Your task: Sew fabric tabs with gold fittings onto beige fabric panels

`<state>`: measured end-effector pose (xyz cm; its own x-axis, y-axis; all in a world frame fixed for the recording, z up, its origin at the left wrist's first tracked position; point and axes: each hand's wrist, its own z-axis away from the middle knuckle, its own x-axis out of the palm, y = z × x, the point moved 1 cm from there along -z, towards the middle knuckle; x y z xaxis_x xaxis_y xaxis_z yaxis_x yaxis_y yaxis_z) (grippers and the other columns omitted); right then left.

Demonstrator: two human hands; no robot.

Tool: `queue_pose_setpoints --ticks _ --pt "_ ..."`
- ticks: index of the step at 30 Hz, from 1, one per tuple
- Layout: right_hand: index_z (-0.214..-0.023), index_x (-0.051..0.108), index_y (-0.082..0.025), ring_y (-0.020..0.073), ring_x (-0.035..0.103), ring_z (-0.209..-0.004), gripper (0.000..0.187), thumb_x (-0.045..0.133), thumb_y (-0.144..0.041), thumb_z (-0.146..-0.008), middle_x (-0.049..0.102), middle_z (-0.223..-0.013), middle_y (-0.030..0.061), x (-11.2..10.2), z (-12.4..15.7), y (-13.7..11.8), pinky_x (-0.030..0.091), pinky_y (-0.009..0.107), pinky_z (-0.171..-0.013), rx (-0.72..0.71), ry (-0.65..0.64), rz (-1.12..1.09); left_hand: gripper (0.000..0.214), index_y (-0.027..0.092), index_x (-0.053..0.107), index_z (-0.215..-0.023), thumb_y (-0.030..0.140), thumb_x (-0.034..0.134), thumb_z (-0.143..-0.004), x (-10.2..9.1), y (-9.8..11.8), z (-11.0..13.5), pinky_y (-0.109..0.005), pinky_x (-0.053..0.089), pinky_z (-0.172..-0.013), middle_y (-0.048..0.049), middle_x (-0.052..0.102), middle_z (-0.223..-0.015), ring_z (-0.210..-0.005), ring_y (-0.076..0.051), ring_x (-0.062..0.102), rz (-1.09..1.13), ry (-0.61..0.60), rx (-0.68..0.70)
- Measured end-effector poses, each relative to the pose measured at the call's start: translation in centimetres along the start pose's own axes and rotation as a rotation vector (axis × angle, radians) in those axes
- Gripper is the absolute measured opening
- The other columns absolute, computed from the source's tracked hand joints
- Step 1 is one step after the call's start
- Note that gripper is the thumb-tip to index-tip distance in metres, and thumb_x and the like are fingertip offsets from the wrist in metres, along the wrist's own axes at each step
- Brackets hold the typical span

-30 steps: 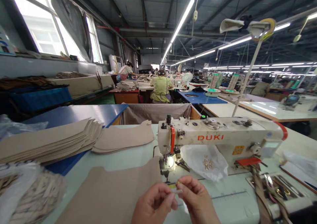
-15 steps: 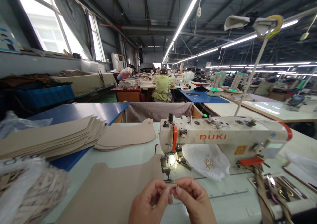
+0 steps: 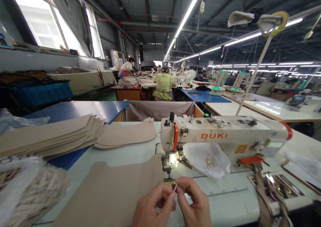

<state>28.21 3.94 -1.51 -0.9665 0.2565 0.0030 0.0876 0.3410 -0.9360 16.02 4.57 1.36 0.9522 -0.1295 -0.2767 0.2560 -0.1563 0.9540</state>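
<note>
My left hand [image 3: 152, 207] and my right hand [image 3: 192, 202] meet at the fingertips low in the head view. Both pinch a small metal piece with a pale strip [image 3: 174, 186] between them, just in front of the needle of the white DUKI sewing machine [image 3: 220, 136]. A beige cut panel [image 3: 112, 193] lies flat on the table to the left of my hands, its edge under the presser foot. A clear plastic bag with small gold fittings [image 3: 209, 160] rests under the machine's arm.
A stack of beige panels [image 3: 50, 136] and a smaller pile [image 3: 127, 136] lie at the left back. A bag of woven labels [image 3: 30, 193] sits at the near left. Scissors and tools [image 3: 276, 183] lie at the right. Other workers sit at tables behind.
My hands have drawn closer together and slightly toward the needle, fingertips now touching round the small piece. The view has shifted a little.
</note>
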Motion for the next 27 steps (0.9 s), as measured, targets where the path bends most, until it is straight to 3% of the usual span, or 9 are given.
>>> queue_pose_setpoints --ticks 6,11,17,21,27 --pt "-0.091 0.065 -0.019 0.0152 0.060 -0.078 0.020 0.051 -0.032 -0.089 0.065 -0.082 0.0050 -1.6 -0.7 0.0 0.046 0.022 -0.071 0.023 -0.258 0.057 0.045 0.016 0.056 -0.071 0.060 0.065 -0.066 -1.4 -0.8 -2.1 -0.022 0.046 -0.056 -0.0022 0.065 -0.059 -0.056 -0.014 0.061 0.343 -0.167 -0.243" --pt "-0.071 0.062 -0.016 0.0112 0.052 -0.061 0.023 0.066 -0.037 -0.077 0.058 -0.064 0.0006 -1.5 -1.8 -0.4 0.041 0.021 -0.059 0.189 -0.248 -0.091 0.051 0.015 0.054 -0.074 0.063 0.067 -0.065 -1.4 -1.3 -2.2 -0.021 0.043 -0.050 -0.0011 0.064 -0.057 -0.051 -0.013 0.060 0.405 -0.275 -0.257" --pt "-0.064 0.060 -0.016 0.0106 0.051 -0.053 0.034 0.078 -0.044 -0.061 0.057 -0.055 -0.0011 -0.5 -2.1 -0.6 0.042 0.022 -0.054 0.432 -0.340 -0.302 0.050 0.016 0.050 -0.080 0.059 0.069 -0.066 -1.7 -1.4 -1.9 -0.020 0.042 -0.047 0.0004 0.063 -0.054 -0.047 -0.012 0.060 0.455 -0.331 -0.270" --pt "-0.065 0.062 -0.016 0.0108 0.053 -0.054 0.035 0.080 -0.044 -0.058 0.059 -0.056 -0.0007 -0.5 -2.0 -0.3 0.044 0.023 -0.056 0.502 -0.296 -0.347 0.054 0.015 0.054 -0.084 0.065 0.065 -0.067 -2.1 -1.8 -1.8 -0.021 0.045 -0.050 -0.0027 0.066 -0.062 -0.054 -0.014 0.062 0.572 -0.249 -0.389" --pt "-0.066 0.063 -0.015 0.0101 0.053 -0.054 0.036 0.082 -0.044 -0.055 0.061 -0.057 -0.0001 -0.2 -1.8 -0.2 0.043 0.022 -0.056 0.537 -0.273 -0.376 0.038 0.013 0.061 -0.083 0.042 0.077 -0.064 -1.6 -1.7 -1.5 -0.018 0.042 -0.051 0.0011 0.060 -0.065 -0.054 -0.008 0.052 0.631 -0.257 -0.435"
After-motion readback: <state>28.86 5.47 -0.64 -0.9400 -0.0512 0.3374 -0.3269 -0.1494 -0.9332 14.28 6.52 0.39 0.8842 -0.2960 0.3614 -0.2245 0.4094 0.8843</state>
